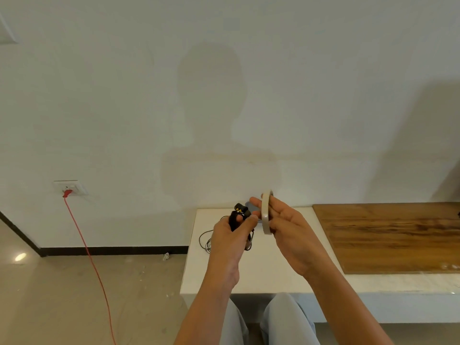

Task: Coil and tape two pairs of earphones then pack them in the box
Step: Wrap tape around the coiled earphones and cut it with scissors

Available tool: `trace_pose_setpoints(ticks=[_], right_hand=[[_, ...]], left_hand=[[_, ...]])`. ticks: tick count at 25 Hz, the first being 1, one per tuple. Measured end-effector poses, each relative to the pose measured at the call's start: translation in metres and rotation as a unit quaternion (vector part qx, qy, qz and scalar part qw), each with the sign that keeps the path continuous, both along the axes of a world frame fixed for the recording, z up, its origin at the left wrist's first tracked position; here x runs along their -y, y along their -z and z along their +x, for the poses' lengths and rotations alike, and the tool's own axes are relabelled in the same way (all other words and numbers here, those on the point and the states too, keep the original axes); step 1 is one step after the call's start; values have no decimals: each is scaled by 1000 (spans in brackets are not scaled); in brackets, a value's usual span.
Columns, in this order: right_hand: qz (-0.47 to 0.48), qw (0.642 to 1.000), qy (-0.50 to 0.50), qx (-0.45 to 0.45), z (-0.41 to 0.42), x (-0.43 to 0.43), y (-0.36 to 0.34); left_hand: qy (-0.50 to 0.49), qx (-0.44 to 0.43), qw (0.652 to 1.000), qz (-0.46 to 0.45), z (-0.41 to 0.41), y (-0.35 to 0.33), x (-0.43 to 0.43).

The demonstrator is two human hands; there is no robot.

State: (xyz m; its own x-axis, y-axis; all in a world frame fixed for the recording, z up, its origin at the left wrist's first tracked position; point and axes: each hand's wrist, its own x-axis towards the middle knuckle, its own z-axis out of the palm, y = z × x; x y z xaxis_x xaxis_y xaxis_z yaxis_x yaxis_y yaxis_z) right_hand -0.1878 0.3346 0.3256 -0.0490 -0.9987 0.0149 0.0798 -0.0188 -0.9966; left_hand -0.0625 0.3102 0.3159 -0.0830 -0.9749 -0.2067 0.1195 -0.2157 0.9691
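Note:
My left hand (230, 234) grips a coiled pair of black earphones (239, 213) above the white table (271, 270); the coil sticks up past my knuckles. My right hand (286, 225) holds a beige roll of tape (265, 212) upright, edge-on to the camera, right beside the coil. My left thumb and forefinger touch the roll's edge. A second pair of black earphones (206, 241) lies loose on the table under my left hand. A grey object behind my hands is mostly hidden.
A brown wooden board (393, 237) covers the table's right part. A red cable (89, 255) runs from a wall socket (70, 187) down across the floor on the left. My knees show below the table's front edge.

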Motion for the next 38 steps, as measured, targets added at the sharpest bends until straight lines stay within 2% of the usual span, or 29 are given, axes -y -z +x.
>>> trace_pose_setpoints(ticks=[5, 9, 16, 23, 29, 35, 38], right_hand=[[-41, 989, 11, -145, 3, 3, 9], [-60, 953, 59, -291, 1, 3, 13], [-97, 895, 67, -430, 4, 4, 17], [-152, 849, 49, -503, -1, 6, 25], [-211, 805, 41, -554, -1, 8, 33], [-209, 797, 39, -566, -1, 9, 36], [-180, 836, 46, -517, 2, 7, 33]], left_hand=[[14, -27, 999, 42, -6, -2, 1], [7, -50, 997, 60, -3, -2, 4], [1, 11, 999, 37, 0, 4, 12], [53, -58, 987, 141, 12, 2, 20], [62, -73, 980, 175, 14, 6, 25], [58, -96, 975, 192, 10, 11, 24], [50, -98, 977, 183, 8, 12, 25]])
